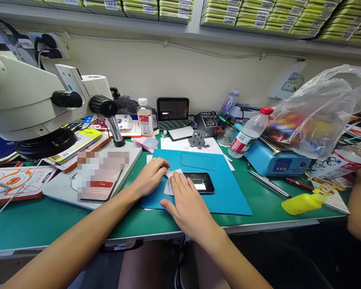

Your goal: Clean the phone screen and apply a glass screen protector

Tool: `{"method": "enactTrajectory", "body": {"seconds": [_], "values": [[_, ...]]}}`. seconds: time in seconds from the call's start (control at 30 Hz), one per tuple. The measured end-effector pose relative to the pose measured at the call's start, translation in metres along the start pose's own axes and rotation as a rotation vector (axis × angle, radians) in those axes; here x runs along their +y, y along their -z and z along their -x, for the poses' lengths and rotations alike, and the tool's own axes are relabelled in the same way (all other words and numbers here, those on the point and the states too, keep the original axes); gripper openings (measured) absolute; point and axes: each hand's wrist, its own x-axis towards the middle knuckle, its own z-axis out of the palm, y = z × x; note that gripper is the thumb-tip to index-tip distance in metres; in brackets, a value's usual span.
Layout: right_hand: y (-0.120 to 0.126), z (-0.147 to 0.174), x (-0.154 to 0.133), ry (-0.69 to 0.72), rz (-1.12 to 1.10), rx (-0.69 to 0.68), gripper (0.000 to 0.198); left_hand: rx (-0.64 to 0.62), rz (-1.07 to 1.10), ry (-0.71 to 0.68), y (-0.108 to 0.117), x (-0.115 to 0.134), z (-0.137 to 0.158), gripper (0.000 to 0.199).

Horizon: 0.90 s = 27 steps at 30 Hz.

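"Two bare hands were engaged over your blue mat [233, 200]; how were the fingers of your right hand [191, 204] arranged?"

"They lay released, straight and side by side, flat upon a white wipe [168, 189]; your thumb stood apart, toward the near edge of the mat."

"Where was the black handset [203, 179]?"

"It lay flat on the mat, to the right of the wipe's visible part. Your right hand and the wipe hid its left end from view, while its glossy right portion was exposed."

"And your left hand [152, 170], the one bearing a ring [154, 160]?"

"Its fingers were bent at the wipe's far-left edge; whether they pinched the wipe, I could not tell."

"What surrounded your hands?"

"Beyond the handset, on the mat, a dark rounded rectangular outline [197, 161] was visible. To your left stood a microscope [21, 92], with a phone [104, 176] resting on its base [56, 188]. To your right was a red-capped bottle [245, 138] beside a blue machine [275, 160], with slim metal tools [270, 185] and a yellow squeeze bottle [301, 204] nearer to you."
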Motion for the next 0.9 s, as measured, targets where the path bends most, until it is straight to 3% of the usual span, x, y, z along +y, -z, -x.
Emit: {"method": "enactTrajectory", "body": {"seconds": [0.2, 0.43, 0.67, 0.9], "values": [[0.000, 0.041, 0.013, 0.041, -0.018, -0.042, 0.073, -0.005, -0.023, -0.029, 0.000, -0.002, -0.001, 0.024], [-0.002, 0.010, 0.025, -0.033, 0.016, -0.011, 0.079, -0.051, -0.040, -0.036, 0.000, -0.002, 0.001, 0.022], [-0.005, 0.034, 0.033, -0.012, 0.048, -0.009, 0.080, -0.057, -0.044, -0.044, 0.001, -0.001, 0.000, 0.021], [0.001, 0.022, 0.042, -0.096, 0.093, -0.010, 0.091, -0.076, -0.043, -0.053, 0.001, -0.003, 0.000, 0.020]]}}
